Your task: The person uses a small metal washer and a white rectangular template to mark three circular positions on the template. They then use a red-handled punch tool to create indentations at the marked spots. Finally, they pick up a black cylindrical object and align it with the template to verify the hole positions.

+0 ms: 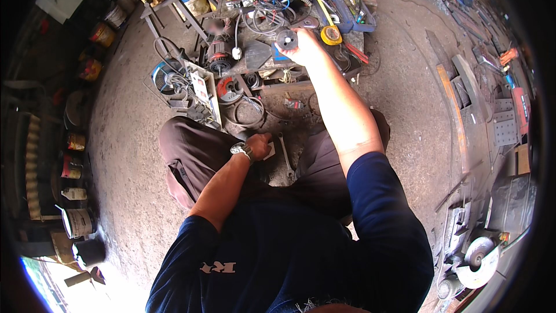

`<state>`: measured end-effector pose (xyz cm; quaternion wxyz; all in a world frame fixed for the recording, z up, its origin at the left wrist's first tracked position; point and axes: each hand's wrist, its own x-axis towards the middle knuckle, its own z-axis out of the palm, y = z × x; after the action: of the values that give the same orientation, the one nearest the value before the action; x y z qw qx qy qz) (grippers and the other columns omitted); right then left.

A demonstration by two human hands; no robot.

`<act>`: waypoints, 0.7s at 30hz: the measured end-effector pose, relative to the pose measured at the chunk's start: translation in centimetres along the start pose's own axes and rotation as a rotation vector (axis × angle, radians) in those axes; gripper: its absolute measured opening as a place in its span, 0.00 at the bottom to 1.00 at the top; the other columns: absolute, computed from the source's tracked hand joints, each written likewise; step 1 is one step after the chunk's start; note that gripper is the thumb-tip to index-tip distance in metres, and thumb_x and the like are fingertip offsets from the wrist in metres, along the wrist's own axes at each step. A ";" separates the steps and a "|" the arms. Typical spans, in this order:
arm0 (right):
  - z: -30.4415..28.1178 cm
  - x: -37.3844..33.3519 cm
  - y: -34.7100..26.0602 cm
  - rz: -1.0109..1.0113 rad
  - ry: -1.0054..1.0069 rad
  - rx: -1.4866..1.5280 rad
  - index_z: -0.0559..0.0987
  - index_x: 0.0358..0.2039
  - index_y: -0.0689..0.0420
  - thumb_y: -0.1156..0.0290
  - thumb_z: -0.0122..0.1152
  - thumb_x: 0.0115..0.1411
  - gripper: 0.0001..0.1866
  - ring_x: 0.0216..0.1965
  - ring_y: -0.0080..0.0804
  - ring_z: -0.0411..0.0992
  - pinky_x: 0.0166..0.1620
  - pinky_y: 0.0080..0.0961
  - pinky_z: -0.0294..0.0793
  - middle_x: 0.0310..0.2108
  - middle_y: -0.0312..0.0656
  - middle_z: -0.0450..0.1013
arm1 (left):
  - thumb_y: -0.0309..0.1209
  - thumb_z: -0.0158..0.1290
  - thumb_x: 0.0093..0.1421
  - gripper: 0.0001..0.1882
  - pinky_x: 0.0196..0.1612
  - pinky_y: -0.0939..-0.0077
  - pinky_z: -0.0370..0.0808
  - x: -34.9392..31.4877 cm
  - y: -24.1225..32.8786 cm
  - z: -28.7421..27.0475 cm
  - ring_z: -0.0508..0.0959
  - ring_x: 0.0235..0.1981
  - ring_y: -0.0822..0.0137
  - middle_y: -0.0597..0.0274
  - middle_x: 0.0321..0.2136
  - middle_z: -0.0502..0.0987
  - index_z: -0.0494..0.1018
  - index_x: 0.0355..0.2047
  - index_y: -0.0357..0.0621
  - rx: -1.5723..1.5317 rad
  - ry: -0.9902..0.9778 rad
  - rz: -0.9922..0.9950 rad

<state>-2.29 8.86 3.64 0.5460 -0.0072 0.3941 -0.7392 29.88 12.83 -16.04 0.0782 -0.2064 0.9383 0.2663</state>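
My right arm reaches forward over the low cluttered workbench (269, 84). In my right hand (304, 49), fingers closed at its edge, is a dark round disc (286, 39) with a pale centre. My left hand (260, 146), a watch at the wrist, is closed low between my knees. A small pale piece (269, 151) shows at its fingers; what the hand grips is mostly hidden. Right beside it lies a metal spanner (286, 156). Close to the disc are a dark flat plate (257, 54) and a yellow tape measure (331, 35).
A blue toolbox (347, 14) with pens and hand tools stands at the bench's back right. Coiled cables (263, 20), a motor armature (220, 62) and a red cutting disc (230, 89) crowd the left. Metal scrap (463, 90) lies along the right; several cans (75, 142) line the left.
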 end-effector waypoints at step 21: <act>-1.0 1.3 0.3 -0.014 -0.053 0.000 0.70 0.57 0.59 0.60 0.48 0.77 0.18 0.50 0.53 0.80 0.49 0.56 0.81 0.53 0.57 0.77 | 0.35 0.59 0.58 0.22 0.50 0.46 0.79 0.4 -0.7 0.3 0.82 0.46 0.37 0.36 0.40 0.83 0.75 0.50 0.37 -0.018 -0.099 -0.107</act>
<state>-2.97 8.30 2.23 0.5512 -0.0293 0.3793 -0.7426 29.88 12.29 -16.75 0.1365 -0.2437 0.9184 0.2802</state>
